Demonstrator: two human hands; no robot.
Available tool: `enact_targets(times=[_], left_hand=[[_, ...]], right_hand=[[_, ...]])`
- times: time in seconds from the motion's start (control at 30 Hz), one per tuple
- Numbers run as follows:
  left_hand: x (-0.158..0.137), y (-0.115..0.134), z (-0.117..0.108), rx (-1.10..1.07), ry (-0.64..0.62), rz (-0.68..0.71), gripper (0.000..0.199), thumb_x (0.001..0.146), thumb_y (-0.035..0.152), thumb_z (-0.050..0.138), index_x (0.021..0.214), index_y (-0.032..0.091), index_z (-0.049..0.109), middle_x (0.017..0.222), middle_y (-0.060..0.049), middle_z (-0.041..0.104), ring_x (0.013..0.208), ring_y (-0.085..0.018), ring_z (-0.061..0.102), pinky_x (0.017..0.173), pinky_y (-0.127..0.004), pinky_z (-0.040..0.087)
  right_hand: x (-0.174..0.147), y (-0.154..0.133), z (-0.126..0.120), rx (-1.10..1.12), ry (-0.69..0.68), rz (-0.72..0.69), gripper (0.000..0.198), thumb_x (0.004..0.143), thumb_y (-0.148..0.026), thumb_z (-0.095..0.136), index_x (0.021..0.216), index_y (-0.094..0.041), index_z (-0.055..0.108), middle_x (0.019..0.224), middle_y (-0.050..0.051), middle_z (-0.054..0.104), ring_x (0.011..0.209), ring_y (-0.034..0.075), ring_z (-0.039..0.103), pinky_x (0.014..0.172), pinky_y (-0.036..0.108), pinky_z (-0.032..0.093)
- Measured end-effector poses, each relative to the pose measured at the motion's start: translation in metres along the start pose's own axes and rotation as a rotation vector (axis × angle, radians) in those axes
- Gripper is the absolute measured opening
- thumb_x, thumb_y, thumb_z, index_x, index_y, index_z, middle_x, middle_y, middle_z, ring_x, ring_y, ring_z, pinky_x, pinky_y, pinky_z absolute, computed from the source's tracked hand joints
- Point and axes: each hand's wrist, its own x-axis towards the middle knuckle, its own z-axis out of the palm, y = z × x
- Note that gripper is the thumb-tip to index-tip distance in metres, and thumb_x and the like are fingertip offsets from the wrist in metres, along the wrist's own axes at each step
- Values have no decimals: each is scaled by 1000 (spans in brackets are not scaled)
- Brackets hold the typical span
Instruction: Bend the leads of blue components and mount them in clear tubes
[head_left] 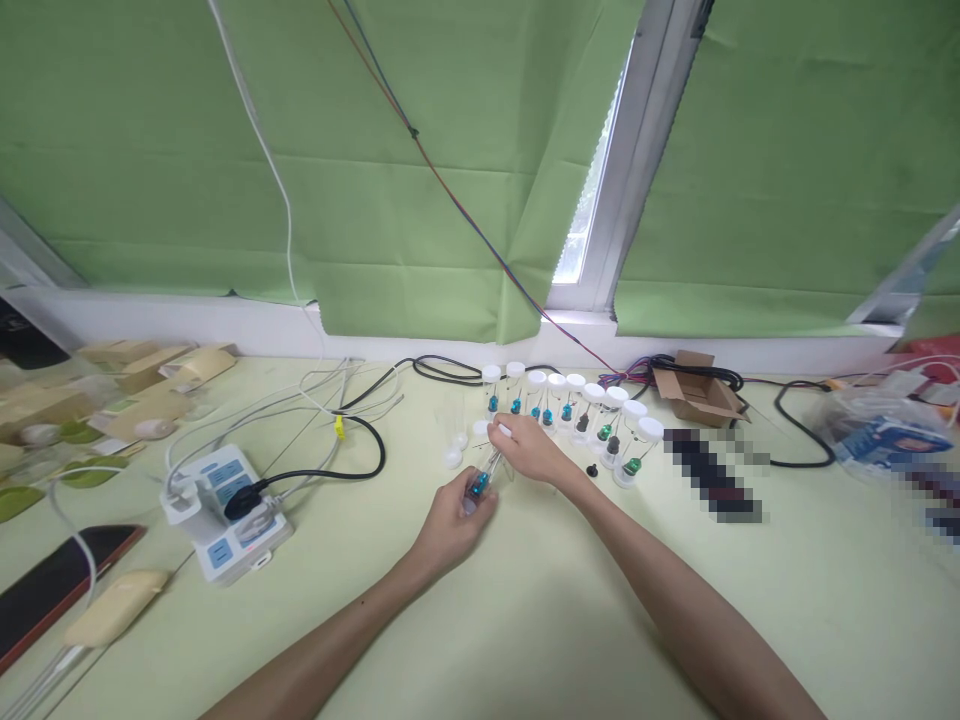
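In the head view my left hand [454, 520] is closed around the lower part of a clear tube [493, 463], which leans to the right. A shiny blue piece [480, 484] shows inside it near the bottom. My right hand [531, 450] is closed at the tube's upper end, fingers on a white cap [501, 430]. Whether the cap is fully seated I cannot tell. Behind and to the right of my hands, several similar capped tubes [568, 408] stand upright in a curved row, with blue, green or dark pieces inside. Small whitish round parts [453, 457] lie left of my right hand.
A small black part [592, 470] lies before the row. A white power strip [240, 510] with plugs and cables is at left, beside a phone [67, 580]. An open cardboard box [697, 395] stands at back right, a plastic bag [885, 420] farther right.
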Motion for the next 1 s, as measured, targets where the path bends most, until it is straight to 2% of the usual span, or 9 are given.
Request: enact_targets(times=[0.2, 0.37, 0.47, 0.53, 0.67, 0.87, 1.0], left_hand=[[-1, 0, 1, -3, 13, 8, 17, 82, 33, 55, 73, 20, 47, 67, 4, 46, 62, -13, 43, 60, -25, 35], [0, -2, 2, -6, 13, 16, 18, 81, 33, 55, 73, 20, 48, 65, 4, 47, 61, -13, 44, 60, -25, 36], [1, -3, 2, -24, 50, 7, 17, 81, 34, 56, 75, 19, 50, 68, 2, 50, 64, -15, 47, 62, -26, 38], [2, -3, 2, -43, 72, -7, 17, 80, 35, 57, 77, 19, 51, 70, 1, 51, 66, -15, 49, 63, -26, 40], [2, -2, 2, -107, 49, -34, 17, 81, 35, 57, 80, 19, 53, 69, 1, 53, 61, -14, 49, 59, -26, 39], [1, -1, 1, -133, 39, -44, 19, 82, 37, 58, 79, 19, 53, 69, 2, 54, 58, -13, 49, 56, -25, 38], [1, -2, 1, -121, 19, -44, 21, 83, 39, 57, 79, 19, 53, 68, 3, 54, 56, -13, 48, 56, -25, 38]], right_hand=[[2, 1, -3, 28, -31, 8, 32, 88, -25, 38, 58, -21, 30, 56, -4, 38, 57, 13, 39, 55, 26, 25], [1, 0, -4, 110, -54, 38, 31, 88, -27, 39, 57, -19, 39, 59, -3, 45, 59, 13, 42, 57, 25, 29], [-1, -3, 0, 274, -48, 89, 28, 86, -38, 46, 66, -19, 47, 64, -4, 46, 58, 12, 41, 55, 24, 31], [-3, -5, 4, 383, -54, 113, 26, 80, -45, 56, 77, -19, 52, 67, -5, 46, 57, 11, 40, 52, 22, 31], [-6, -6, 9, 449, -29, 136, 36, 70, -45, 69, 90, -21, 53, 65, -8, 41, 56, 10, 37, 51, 21, 30], [-6, -4, 15, 475, -14, 168, 31, 71, -44, 67, 86, -20, 54, 59, -8, 38, 53, 10, 36, 49, 22, 29], [-5, -3, 18, 493, 17, 174, 24, 71, -39, 65, 72, -19, 50, 60, -6, 45, 54, 11, 41, 50, 22, 33]])
